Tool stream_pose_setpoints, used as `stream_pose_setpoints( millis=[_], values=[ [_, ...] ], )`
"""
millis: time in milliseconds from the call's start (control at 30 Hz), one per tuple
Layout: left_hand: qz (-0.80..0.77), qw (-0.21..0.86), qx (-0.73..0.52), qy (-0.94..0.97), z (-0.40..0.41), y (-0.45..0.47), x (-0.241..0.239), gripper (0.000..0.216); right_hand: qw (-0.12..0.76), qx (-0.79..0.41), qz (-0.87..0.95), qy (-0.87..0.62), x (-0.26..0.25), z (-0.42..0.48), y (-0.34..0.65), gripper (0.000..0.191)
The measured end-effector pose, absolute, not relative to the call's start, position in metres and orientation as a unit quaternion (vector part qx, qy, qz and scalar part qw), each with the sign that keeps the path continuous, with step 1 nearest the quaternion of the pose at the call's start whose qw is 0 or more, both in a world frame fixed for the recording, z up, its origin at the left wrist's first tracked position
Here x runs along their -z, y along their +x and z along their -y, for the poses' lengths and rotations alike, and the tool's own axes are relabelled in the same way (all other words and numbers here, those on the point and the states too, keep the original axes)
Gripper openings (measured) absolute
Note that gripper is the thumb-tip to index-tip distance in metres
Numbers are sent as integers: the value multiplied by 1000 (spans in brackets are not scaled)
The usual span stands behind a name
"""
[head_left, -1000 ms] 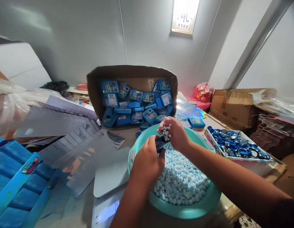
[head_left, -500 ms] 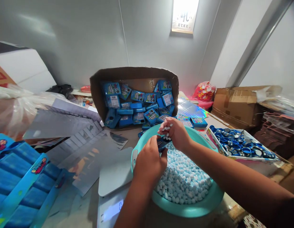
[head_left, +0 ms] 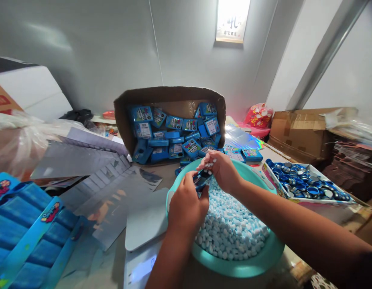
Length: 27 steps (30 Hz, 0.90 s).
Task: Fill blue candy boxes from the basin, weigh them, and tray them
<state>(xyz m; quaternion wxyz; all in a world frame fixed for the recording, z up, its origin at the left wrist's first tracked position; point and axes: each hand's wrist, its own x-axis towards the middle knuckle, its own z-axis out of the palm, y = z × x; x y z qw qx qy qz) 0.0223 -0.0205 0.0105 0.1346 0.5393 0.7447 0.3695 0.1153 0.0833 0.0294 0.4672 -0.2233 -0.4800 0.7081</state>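
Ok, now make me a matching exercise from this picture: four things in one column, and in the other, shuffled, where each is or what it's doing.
1. Small rounded white and pale-blue pellets
2. Left hand
3. Round blue-and-silver caps
4. Flat grey scale

A. Inside a shallow, open, white-sided box
B. Mostly heaped in a round teal plastic basin
C. Standing just left of that basin
D. Gripping a small blue box

Pairs: 1-B, 2-D, 3-A, 4-C

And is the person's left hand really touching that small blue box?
Touching. The head view shows the left hand wrapped around one end of the small blue box, with no visible gap.
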Motion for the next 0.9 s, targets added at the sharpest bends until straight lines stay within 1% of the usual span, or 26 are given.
stream_pose_setpoints(
  millis=[267,600,900],
  values=[
    [-763,133,-369,513,19,22,-11,40,447,-705,500,-230,-28,-84,115,33],
    [-767,139,-378,500,19,21,-10,41,442,-697,517,-227,-28,-80,114,33],
    [-760,130,-361,524,18,21,-10,42,411,-666,581,-222,-25,-80,114,45]
  ],
)
